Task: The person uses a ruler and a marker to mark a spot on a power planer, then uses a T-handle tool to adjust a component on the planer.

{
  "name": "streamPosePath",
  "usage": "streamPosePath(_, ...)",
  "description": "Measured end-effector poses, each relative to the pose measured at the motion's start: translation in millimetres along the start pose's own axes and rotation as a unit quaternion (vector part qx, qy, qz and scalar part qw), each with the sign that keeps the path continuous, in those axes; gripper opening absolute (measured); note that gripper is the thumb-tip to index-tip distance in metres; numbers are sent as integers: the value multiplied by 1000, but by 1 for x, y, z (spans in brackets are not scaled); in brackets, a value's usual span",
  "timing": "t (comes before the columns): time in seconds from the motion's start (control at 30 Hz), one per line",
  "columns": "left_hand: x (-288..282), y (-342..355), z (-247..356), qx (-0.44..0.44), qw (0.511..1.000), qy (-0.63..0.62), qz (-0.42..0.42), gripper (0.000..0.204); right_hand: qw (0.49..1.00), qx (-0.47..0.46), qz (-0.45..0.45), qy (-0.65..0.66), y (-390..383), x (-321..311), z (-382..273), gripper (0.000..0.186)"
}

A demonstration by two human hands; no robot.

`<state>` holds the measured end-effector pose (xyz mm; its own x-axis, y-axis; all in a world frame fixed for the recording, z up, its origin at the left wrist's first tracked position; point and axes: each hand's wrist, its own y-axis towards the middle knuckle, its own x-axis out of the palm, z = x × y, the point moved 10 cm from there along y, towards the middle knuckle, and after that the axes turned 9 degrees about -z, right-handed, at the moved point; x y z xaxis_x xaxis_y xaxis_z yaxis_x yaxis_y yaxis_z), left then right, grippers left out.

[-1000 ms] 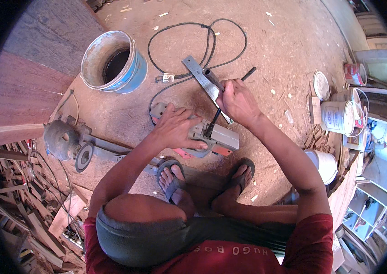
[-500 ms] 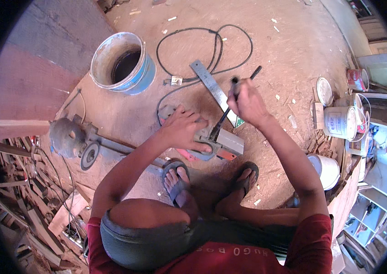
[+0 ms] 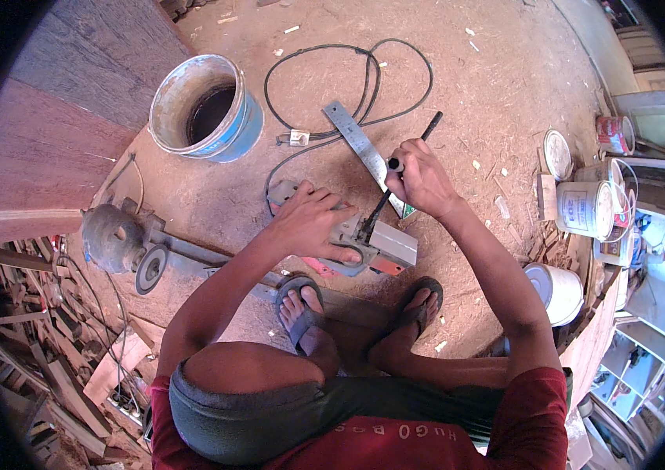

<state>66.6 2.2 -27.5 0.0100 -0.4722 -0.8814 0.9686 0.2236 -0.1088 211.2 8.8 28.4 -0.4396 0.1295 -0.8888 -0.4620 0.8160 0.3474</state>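
Observation:
In my right hand (image 3: 424,178) is a black socket wrench (image 3: 379,205) with several arms, held closed in my fingers. One arm points down onto a grey corded power tool (image 3: 395,241) with orange-red parts, whose exact kind I cannot make out. That tool lies on the ground just beyond my feet. My left hand (image 3: 313,223) grips its body from above, thumb near the wrench's lower end and fingers across the far side. The fastener under the wrench is hidden. A flat steel strip (image 3: 354,141), perhaps a square, lies behind the wrench.
A blue bucket (image 3: 248,129) of dark liquid stands far left. Nearer sits a bench grinder (image 3: 117,235) beside scrap wood (image 3: 58,345). The looped black cord (image 3: 269,86) and its plug (image 3: 298,138) lie ahead. Paint pails (image 3: 583,210) line the right.
My right hand and the wrench's upper end have shifted slightly, and the hand is no longer blurred. My left hand stays on the power tool.

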Motion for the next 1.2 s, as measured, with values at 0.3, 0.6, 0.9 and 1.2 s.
streamPosePath(0.3, 0, 0, -2, -24, 999, -28, -34, 91, 995, -45, 61, 73, -1, 1, 7, 45)
streamPosePath(0.6, 1, -1, -3, -25, 999, -27, -30, 91, 991, -32, 5, 127, 13, 2, 2, 29)
streamPosePath(0.9, 3, 1, -4, -31, 998, -37, -35, 93, 993, -4, 1, 116, 9, -1, 7, 16)
streamPosePath(1.2, -3, -1, -2, -19, 999, -26, 12, 92, 995, -45, 42, 75, -3, 5, 9, 47)
